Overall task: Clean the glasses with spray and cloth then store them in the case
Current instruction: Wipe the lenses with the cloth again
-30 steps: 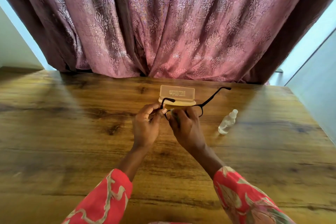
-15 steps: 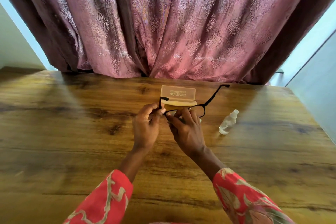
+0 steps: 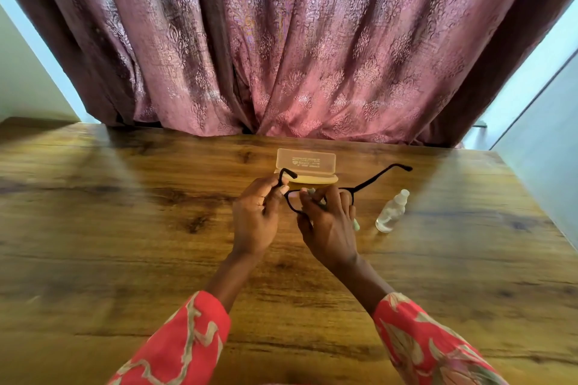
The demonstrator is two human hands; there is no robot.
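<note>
Black-framed glasses (image 3: 372, 180) hang above the wooden table (image 3: 125, 244) with both arms unfolded. My left hand (image 3: 255, 222) pinches the frame's left corner by the hinge. My right hand (image 3: 328, 225) grips a pale green cloth (image 3: 356, 224) against the left lens; most of the cloth is hidden in the fingers. Just behind the hands an open translucent case (image 3: 306, 162) stands with its lid raised. A small clear spray bottle (image 3: 392, 211) stands right of my right hand.
A patterned pink curtain (image 3: 297, 47) hangs along the table's far edge. The table's right edge (image 3: 538, 212) runs diagonally beside a pale wall.
My right hand's fingers and the cloth have shifted along the lens, and the glasses have tilted slightly. Case and bottle have not moved.
</note>
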